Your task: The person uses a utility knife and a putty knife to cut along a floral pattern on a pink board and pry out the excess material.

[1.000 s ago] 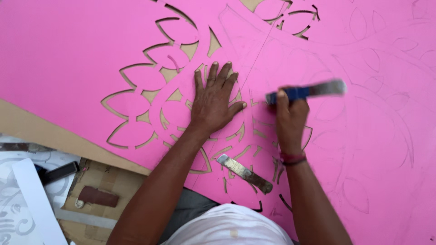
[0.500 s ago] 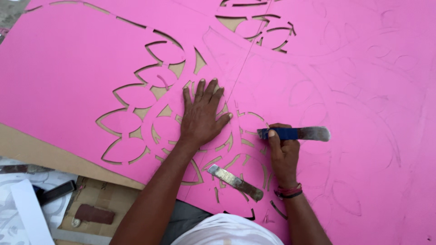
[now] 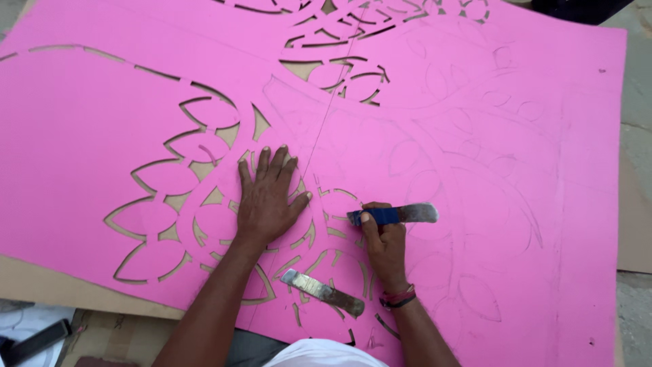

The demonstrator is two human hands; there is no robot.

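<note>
A large pink sheet (image 3: pixel 475 88) with a petal pattern partly cut through it covers most of the view. My left hand (image 3: pixel 266 200) lies flat on it, fingers spread, pressing down over the cut petals. Just to its right, my right hand (image 3: pixel 384 238) grips a flat metal blade with a blue-taped handle (image 3: pixel 397 215), its tip down on the sheet beside a small cut curve. A second bare metal blade (image 3: pixel 323 291) lies loose on the sheet between my forearms.
Brown cardboard (image 3: pixel 41 285) shows under the sheet's near-left edge and through the cut-outs. A dark flat object (image 3: pixel 37 340) and white material (image 3: pixel 27 319) sit at the bottom left. Grey floor (image 3: pixel 638 81) runs along the right side. Pencil outlines mark the sheet's right half.
The view has shifted so that more of the sheet's far part shows. My right hand with the blue-handled blade has drawn back toward me; my left hand stays pressed flat.
</note>
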